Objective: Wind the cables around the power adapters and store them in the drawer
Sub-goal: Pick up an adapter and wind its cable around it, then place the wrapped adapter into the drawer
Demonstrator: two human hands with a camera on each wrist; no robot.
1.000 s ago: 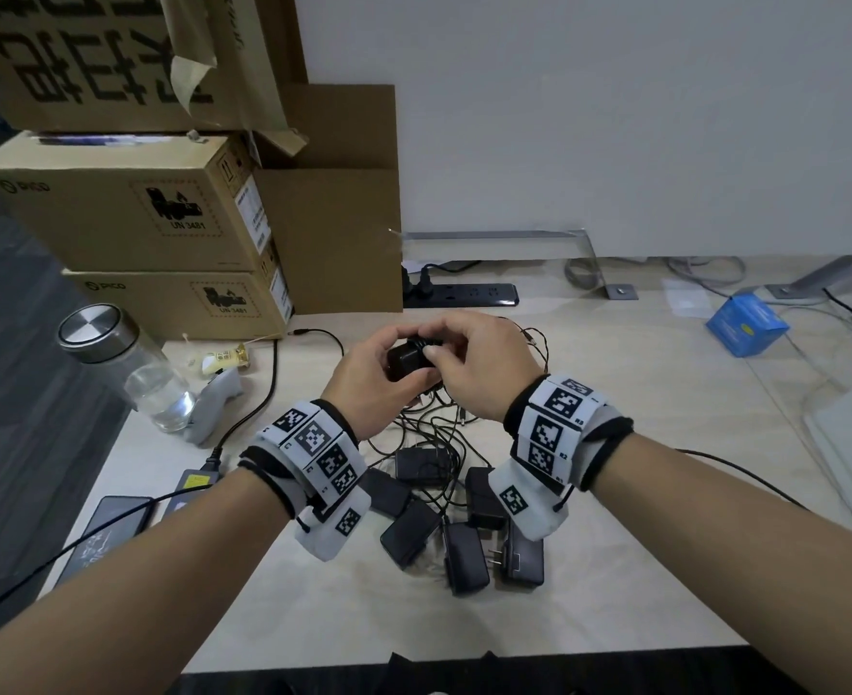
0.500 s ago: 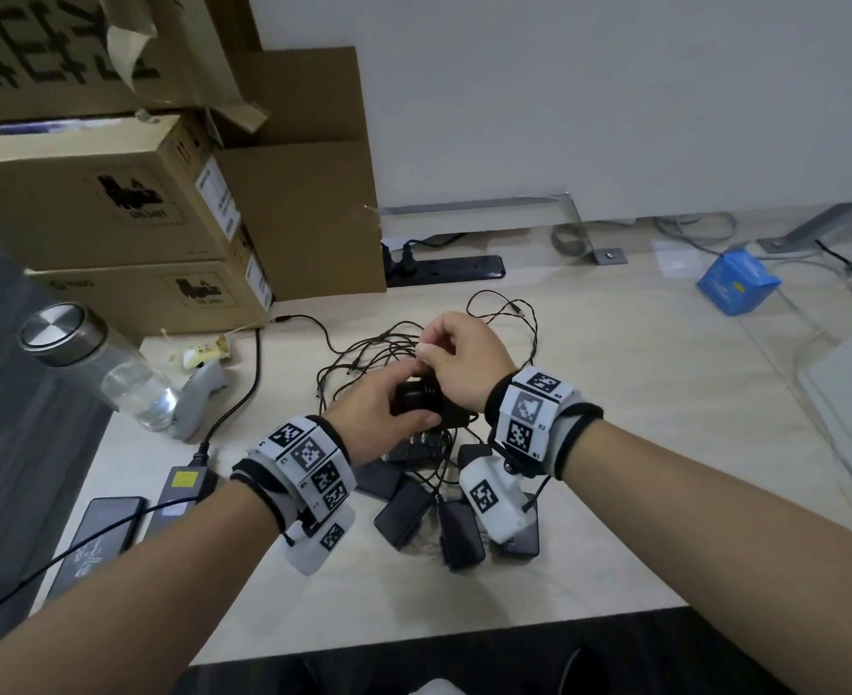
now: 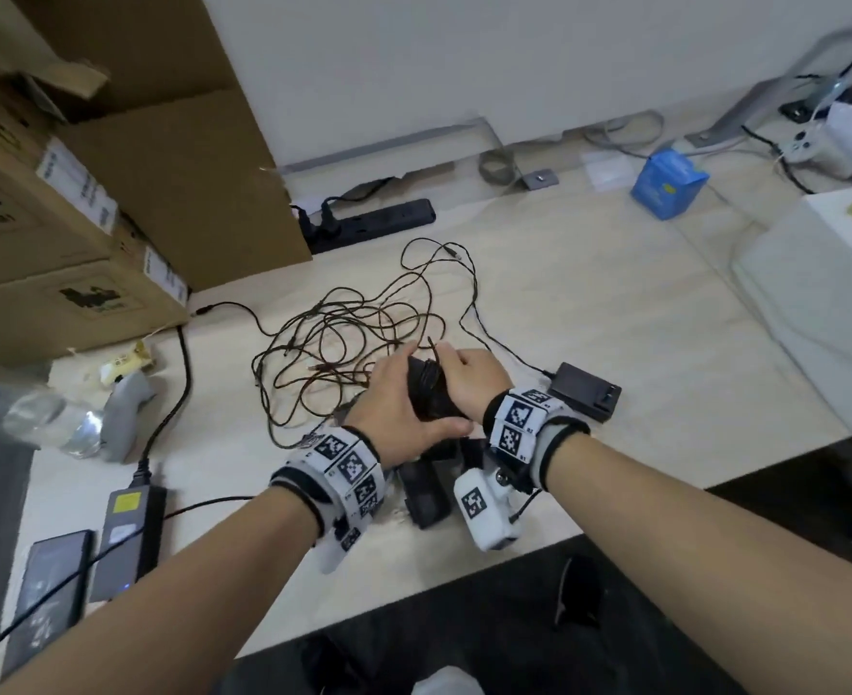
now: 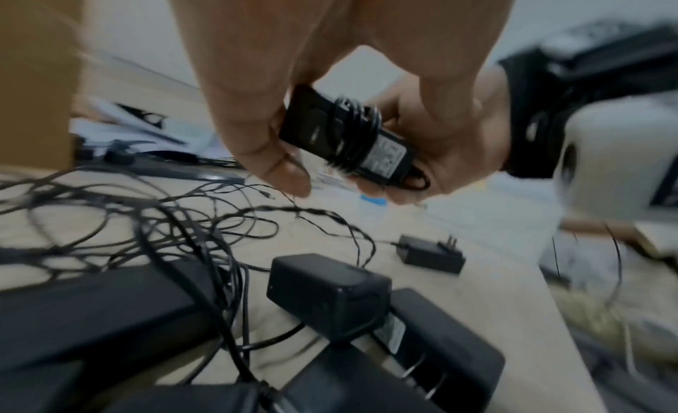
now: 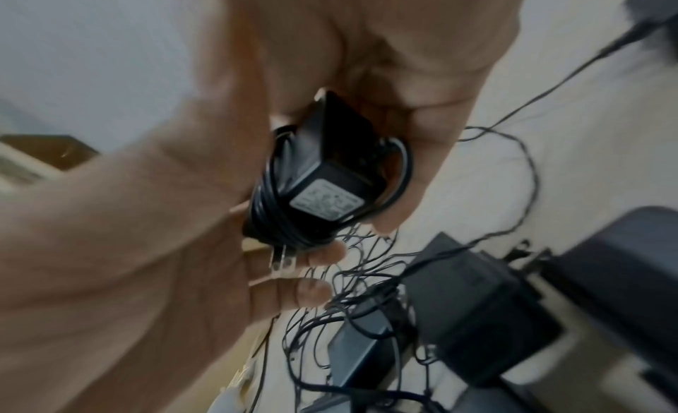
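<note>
A black power adapter [image 3: 426, 391] with its cable wound round its body is held between both hands above the desk. My left hand [image 3: 401, 403] grips it from the left; my right hand [image 3: 466, 381] grips it from the right. The left wrist view shows the adapter [image 4: 344, 135] with coils round its middle. In the right wrist view the adapter [image 5: 319, 173] has its plug prongs toward the left hand's fingers. Several more black adapters [image 4: 326, 291] lie below the hands, their thin cables [image 3: 344, 338] tangled on the desk beyond. No drawer is in view.
One adapter [image 3: 584, 391] lies apart to the right. Cardboard boxes [image 3: 63, 203] stand at the back left, a black power strip [image 3: 374, 223] by the wall, a blue box [image 3: 667, 190] at the back right. A water bottle [image 3: 48, 418], a laptop charger [image 3: 126, 534] and a phone [image 3: 48, 589] lie left.
The head view has swung down and to the right. Both hands have lowered the wound adapter nearer the desk edge, above the pile, baring the cable tangle behind them.
</note>
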